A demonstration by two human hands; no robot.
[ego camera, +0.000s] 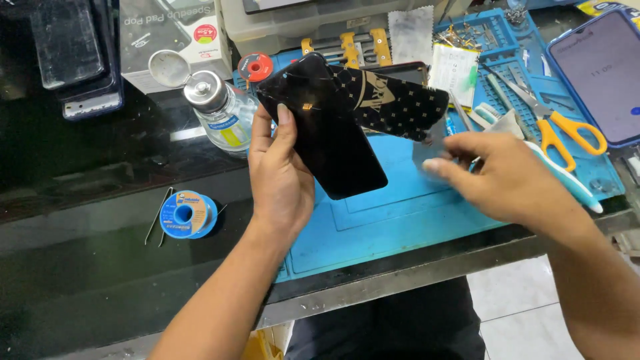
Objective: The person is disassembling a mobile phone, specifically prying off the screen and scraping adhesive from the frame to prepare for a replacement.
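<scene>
Below, a dark glossy surface is seen, covered on the right by a blue mat. A black phone is held tilted above the mat by the left hand, whose fingers are closed around its lower left edge, thumb laid on the dark face. Behind the phone, a black patterned cover is seen jutting out to the right; whether it is attached cannot be told. The right hand is held just right of the phone, fingers partly curled and blurred, near a small grey piece; whether anything is gripped cannot be told. A second phone with a lit screen is laid at the far right. Orange-handled scissors are laid on the mat near it. A clear bottle is stood left of the held phone. A blue wire spool is placed on the surface, well left of the hands.
</scene>
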